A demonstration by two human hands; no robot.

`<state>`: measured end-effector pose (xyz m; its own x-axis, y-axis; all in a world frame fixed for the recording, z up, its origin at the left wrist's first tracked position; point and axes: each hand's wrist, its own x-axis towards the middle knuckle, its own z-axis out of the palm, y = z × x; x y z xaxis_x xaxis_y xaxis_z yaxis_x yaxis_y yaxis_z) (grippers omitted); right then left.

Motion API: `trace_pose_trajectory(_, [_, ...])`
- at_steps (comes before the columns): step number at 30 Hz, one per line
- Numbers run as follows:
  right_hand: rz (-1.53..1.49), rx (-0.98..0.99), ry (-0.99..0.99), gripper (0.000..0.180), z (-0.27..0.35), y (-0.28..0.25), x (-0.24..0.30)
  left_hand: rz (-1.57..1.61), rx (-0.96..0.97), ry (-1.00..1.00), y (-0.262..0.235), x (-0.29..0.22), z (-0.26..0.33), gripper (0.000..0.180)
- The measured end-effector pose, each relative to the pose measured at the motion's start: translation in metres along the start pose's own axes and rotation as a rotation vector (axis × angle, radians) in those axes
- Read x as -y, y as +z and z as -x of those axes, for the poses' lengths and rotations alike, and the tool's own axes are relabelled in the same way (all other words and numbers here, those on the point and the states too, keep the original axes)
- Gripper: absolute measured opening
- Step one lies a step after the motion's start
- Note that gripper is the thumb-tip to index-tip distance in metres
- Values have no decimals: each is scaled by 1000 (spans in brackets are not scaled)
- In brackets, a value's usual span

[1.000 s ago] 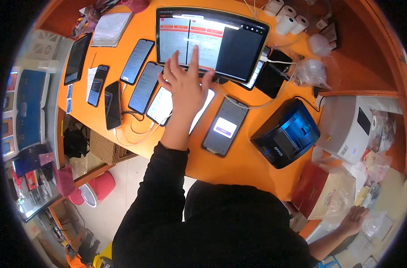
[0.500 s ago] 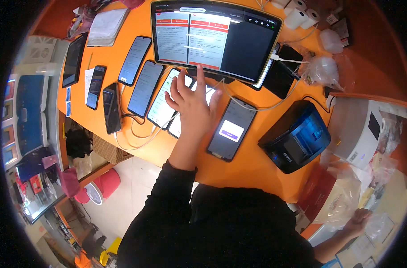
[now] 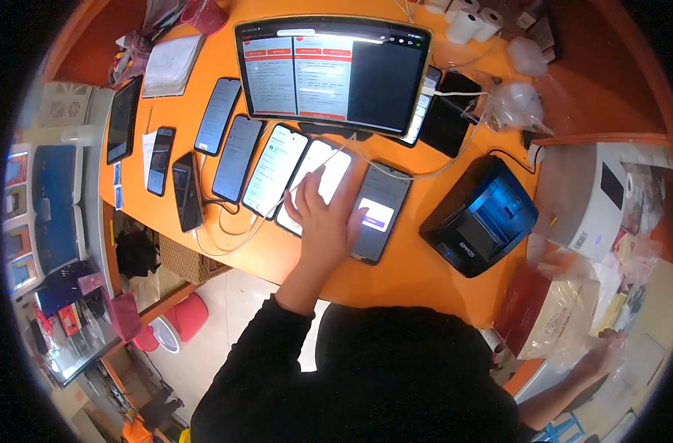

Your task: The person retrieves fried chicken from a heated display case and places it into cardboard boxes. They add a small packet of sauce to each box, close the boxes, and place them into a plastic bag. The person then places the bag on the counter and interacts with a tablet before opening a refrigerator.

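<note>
My left hand [image 3: 324, 220] is over the row of phones, palm down, fingers partly spread and holding nothing. Under its fingers lies a phone with a bright white screen [image 3: 329, 161]; whether they touch the glass I cannot tell. The thumb reaches the edge of a dark-screened phone [image 3: 381, 193] showing a white pop-up box with a purple button. Directly left of the hand is another lit phone [image 3: 276, 171]. Far off to the right, my right hand [image 3: 606, 350] is beside a plastic-wrapped red and cream box [image 3: 547, 317]; its fingers are too blurred to read.
A large tablet [image 3: 336, 74] stands at the back, a white cable running from it. More phones [image 3: 237, 156] lie to the left. A black-and-blue printer [image 3: 480, 216] sits on the right of the orange table [image 3: 395, 284]. Paper rolls [image 3: 465, 26] stand behind.
My left hand has come down from the tablet's lower edge to the phones. My right hand has shifted slightly up and outward. The whole view has also moved a little.
</note>
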<state>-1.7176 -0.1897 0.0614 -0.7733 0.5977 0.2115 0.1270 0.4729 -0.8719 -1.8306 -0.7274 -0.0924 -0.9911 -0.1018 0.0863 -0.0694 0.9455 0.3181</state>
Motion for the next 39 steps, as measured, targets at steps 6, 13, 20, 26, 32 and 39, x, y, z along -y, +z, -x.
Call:
trace_pose_trajectory(6, [-120,-12,-108,68,3,-20,-21,-29,128,88,4,-9,46,57])
trace_pose_trajectory(13, [-270,-239,-127,78,34,-24,15,-75,138,138,9,-14,68,52])
trace_pose_trajectory(20, [-373,-300,-69,69,60,-83,-13,-92,65,105,6,-26,69,59])
trace_pose_trajectory(26, [-443,-254,-130,65,71,-99,-15,-94,-4,133,-7,-38,83,64])
trace_pose_trajectory(32, [-456,-31,-358,59,62,-95,-1,-55,-50,76,-21,-50,141,65])
trace_pose_trajectory(39, [-411,412,-678,50,67,-40,2,-13,-15,-99,-31,-65,300,66])
